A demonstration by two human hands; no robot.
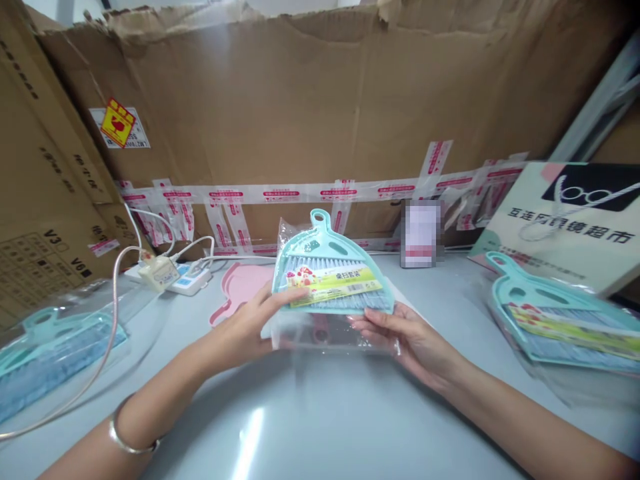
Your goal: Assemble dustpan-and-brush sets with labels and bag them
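Observation:
Above the grey table point(320, 413) I hold a teal mini dustpan-and-brush set point(331, 273) with a yellow-green label, partly inside a clear plastic bag point(320, 330). My left hand point(250, 327) grips the set's lower left edge, thumb on top. My right hand point(405, 337) pinches the bag's lower right edge under the set. The set's handle points away from me.
A pink dustpan point(240, 283) lies flat behind my hands. Bagged teal sets lie at the far left point(50, 347) and right point(555, 320). A white power strip with cables point(175, 273) sits at the back left. Cardboard boxes point(310, 107) wall the back; a printed card point(575, 220) leans at right.

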